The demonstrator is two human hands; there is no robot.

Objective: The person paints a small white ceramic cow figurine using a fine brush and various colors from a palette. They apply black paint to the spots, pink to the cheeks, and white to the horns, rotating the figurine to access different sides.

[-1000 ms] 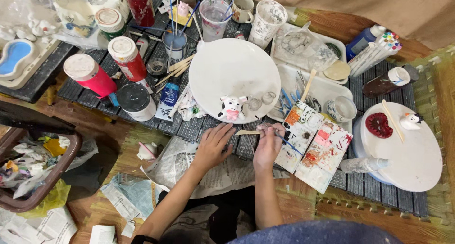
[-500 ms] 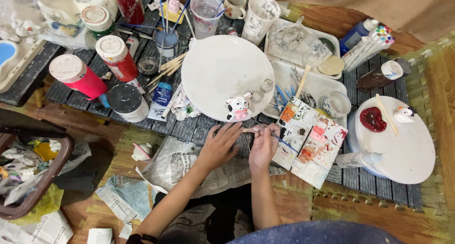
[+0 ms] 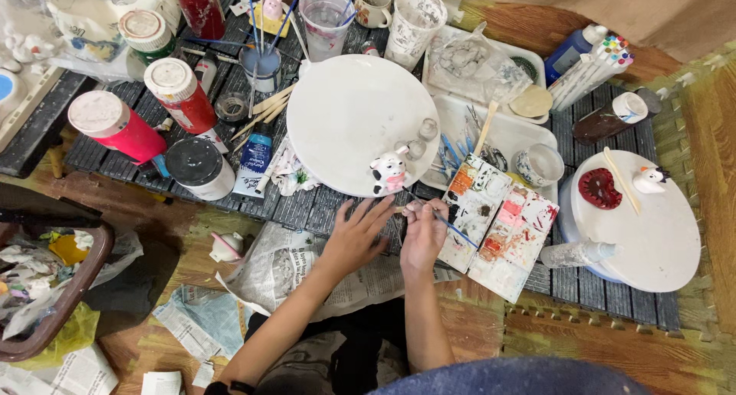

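1. Hands: two in view. The right hand is curled, its fingertips pinching one thin paintbrush whose tip points up-left at the cow figurine. The left hand lies with fingers spread, resting on the dark slatted counter just below the round board.
2. Figurines: one small white cow figurine with black patches and pink detail stands upright at the lower edge of the large round white board. A second small white figurine stands on the other round board to the right.
3. Round boards: two. The right one also carries one red piece and one wooden stick.
4. Paint palette: one opened paint-stained palette, in two sections, lies just right of the right hand.
5. Red bottles with white caps: three counted at upper left, the nearest lying towards the counter's left edge. One white jar with a black lid stands beside them.
6. Cups: one clear cup of water holding brushes.
7. Change from the earlier frame: both hands keep much the same posture, brush still pinched; the view has shifted, so the boards and counter sit lower and further right in the frame.
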